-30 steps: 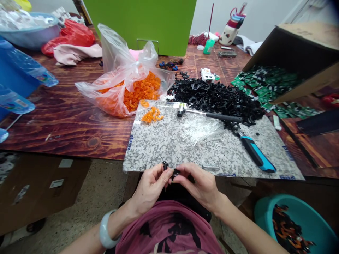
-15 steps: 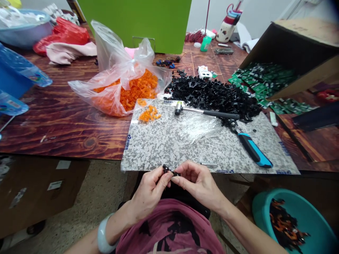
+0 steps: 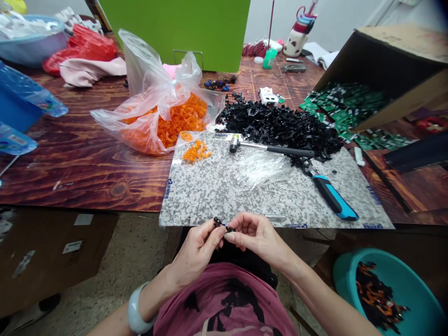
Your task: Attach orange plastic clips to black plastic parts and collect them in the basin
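My left hand [image 3: 201,242] pinches a small black plastic part [image 3: 217,222] between thumb and fingers, just off the near edge of the speckled board [image 3: 210,196]. Close against it, my right hand [image 3: 257,237] is closed on another small black piece [image 3: 229,229]; whether the two pieces are joined is hidden by the fingertips. Farther up the board lie a mallet [image 3: 273,148] with a black handle, a heap of thin clear pins [image 3: 261,169], several orange plastic parts [image 3: 196,151] and blue-and-black pliers [image 3: 332,196]. A large pile of black parts [image 3: 276,123] covers the board's far side.
A clear plastic bag [image 3: 140,126] of orange parts stands left of the board. At the right, a cardboard box [image 3: 402,84] spills green circuit boards [image 3: 345,107]. Below the table edge is a teal tub [image 3: 345,275] holding black-and-orange pieces. A green panel [image 3: 182,28] rises behind.
Both hands stay together in nearly the same spot, with only slight finger movement around the black parts. The whole view has shifted a little.
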The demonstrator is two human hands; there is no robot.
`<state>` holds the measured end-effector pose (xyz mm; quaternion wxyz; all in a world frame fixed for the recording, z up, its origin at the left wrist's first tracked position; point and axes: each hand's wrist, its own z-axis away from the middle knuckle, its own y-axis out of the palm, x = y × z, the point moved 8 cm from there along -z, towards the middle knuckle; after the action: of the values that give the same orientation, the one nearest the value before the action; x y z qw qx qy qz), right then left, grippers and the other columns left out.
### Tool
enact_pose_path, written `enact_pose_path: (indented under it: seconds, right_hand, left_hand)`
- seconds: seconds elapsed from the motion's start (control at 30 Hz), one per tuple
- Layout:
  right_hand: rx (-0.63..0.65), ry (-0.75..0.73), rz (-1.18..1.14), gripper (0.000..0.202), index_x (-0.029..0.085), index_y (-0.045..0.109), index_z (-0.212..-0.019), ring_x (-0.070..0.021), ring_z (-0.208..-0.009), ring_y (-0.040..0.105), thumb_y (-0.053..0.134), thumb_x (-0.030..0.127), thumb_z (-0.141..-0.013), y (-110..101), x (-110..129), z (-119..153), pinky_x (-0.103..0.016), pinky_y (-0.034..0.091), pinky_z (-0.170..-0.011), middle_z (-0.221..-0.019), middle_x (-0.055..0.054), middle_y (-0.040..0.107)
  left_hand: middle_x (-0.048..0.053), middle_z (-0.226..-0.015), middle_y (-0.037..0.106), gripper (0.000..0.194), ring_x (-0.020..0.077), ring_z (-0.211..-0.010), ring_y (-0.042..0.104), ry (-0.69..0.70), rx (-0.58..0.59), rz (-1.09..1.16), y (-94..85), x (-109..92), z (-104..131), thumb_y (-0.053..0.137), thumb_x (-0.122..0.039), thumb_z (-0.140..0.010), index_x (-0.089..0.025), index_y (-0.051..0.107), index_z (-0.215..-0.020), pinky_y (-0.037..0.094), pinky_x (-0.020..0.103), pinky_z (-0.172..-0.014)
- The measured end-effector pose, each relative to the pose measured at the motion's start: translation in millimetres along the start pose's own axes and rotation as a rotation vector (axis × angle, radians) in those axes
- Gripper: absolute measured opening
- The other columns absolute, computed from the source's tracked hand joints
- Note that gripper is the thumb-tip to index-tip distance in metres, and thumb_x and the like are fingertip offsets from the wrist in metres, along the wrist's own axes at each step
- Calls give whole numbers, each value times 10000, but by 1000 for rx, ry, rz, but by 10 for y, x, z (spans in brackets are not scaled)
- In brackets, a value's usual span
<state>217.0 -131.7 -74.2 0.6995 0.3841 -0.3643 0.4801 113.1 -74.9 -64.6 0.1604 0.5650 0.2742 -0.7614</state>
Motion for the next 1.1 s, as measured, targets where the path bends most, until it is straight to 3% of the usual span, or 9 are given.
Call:
enact_pose_path:
  seconds: [0.13,0.27,0.67,0.87,1.1]
  right_hand:
    - [-21,-21,-36,352,153,579,-780,-55,-470,495,786,393,-626,18,-15,-47,-183,440,-462,-586,49,569]
    - [-22,-61,-53,322,148,589,-822,-55,-498,496,755,384,-678,45,-29,-55,-172,437,-462,-613,45,556]
    - [-23,-189,87,242,147,608,-848,-84,-584,542,642,383,-806,58,86,-4,-198,460,-536,-652,14,588]
    - [13,-103,1,306,141,618,-849,-74,-525,532,687,423,-755,71,7,-62,-202,458,-510,-630,27,589]
    - [39,-67,-150,348,126,652,-937,-77,-539,567,631,449,-808,48,-38,-106,-197,465,-526,-659,-12,643]
  left_hand:
    - [-50,-589,414,324,101,-555,397,-61,-47,50,-29,59,-17,419,-353,-912,-185,429,-634,346,216,-540]
    - [-52,-584,410,329,103,-551,387,-78,-59,45,-43,65,-29,416,-365,-907,-188,424,-630,340,221,-538]
    - [-51,-573,405,335,110,-539,391,-29,-103,-71,-71,-1,-7,404,-367,-911,-198,399,-622,321,231,-531]
    - [-49,-576,397,353,109,-552,384,-49,-56,-88,-123,7,-38,433,-388,-904,-188,427,-613,317,222,-524]
    - [-48,-572,433,348,101,-539,395,-77,-65,-1,-194,13,-82,462,-393,-897,-176,463,-625,324,212,-508]
